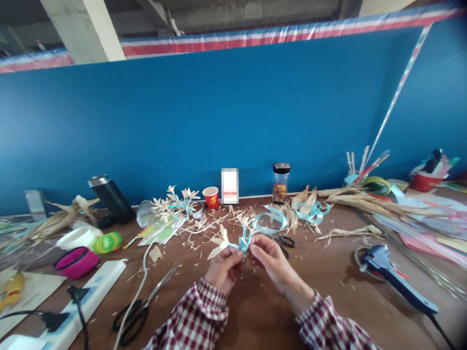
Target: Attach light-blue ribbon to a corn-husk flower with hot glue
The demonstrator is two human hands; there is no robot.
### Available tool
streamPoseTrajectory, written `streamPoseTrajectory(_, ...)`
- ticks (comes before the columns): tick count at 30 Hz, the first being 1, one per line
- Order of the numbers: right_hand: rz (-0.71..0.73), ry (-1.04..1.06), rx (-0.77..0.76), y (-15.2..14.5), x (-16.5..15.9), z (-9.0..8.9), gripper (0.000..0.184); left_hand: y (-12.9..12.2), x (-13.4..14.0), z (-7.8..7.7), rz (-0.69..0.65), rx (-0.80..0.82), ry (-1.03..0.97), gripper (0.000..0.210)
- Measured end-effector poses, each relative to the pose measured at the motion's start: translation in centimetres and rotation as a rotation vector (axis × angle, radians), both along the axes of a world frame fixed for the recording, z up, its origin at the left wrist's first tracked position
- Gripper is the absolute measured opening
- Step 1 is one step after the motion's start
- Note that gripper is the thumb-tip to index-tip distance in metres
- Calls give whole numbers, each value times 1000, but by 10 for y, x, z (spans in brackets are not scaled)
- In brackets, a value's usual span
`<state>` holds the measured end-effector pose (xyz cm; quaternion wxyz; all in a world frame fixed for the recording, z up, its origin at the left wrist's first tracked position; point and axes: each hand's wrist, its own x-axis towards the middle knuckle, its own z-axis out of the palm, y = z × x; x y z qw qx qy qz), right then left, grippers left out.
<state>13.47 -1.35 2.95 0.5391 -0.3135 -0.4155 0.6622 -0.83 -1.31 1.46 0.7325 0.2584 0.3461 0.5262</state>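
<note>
In the middle of the head view, my left hand point(223, 270) pinches a small spray of corn-husk flowers point(222, 241) by its stems. Pale petals stick out to the left and above the fingers. Light blue ribbon point(243, 241) is wound about the stems. My right hand point(272, 262) is closed at the right side of the spray, thumb and forefinger together on the ribbon. The exact fingertip contact is too small to make out. Just behind the right hand lie black-handled scissors point(287, 241), partly hidden, and a loose loop of blue ribbon point(279, 219).
A finished-looking flower bunch point(178, 204), red paper cup point(210, 198) and lidded jar point(280, 183) stand at the back. Large scissors point(140, 311), a white cable and power strip point(97, 287) lie left. A blue glue gun point(396, 279) lies right. Husk scraps litter the table point(262, 311).
</note>
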Motion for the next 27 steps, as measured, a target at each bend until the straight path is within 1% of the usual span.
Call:
streamPoseTrajectory(4, -10, 11, 44, 1, 1, -4, 23, -3, 0, 0, -88, -84, -55, 25)
streamPoseTrajectory(7, 16, 11, 54, 2, 1, -6, 23, -4, -1, -1, -100, -106, -89, 25)
streamPoseTrajectory(12, 48, -33, 61, 0, 1, -2, 25, -2, -2, -5, -100, -61, -113, 20)
streamPoseTrajectory(16, 69, 17, 41, -3, 0, 2, 27, 0, -1, -7, -66, 6, -102, 17)
streamPoseTrajectory(19, 53, 17, 40, -2, 0, 0, 26, 0, 1, -4, -63, -6, -55, 20)
streamPoseTrajectory(22, 22, -18, 40, 1, 0, -7, 25, -2, 5, 1, -29, -3, -5, 25)
streamPoseTrajectory(25, -14, -42, 38, 3, 0, -11, 27, -5, 7, 4, 2, 84, 70, 24)
streamPoseTrajectory(27, -56, -64, 36, 3, -2, -10, 28, -5, 8, 3, 8, 167, 131, 23)
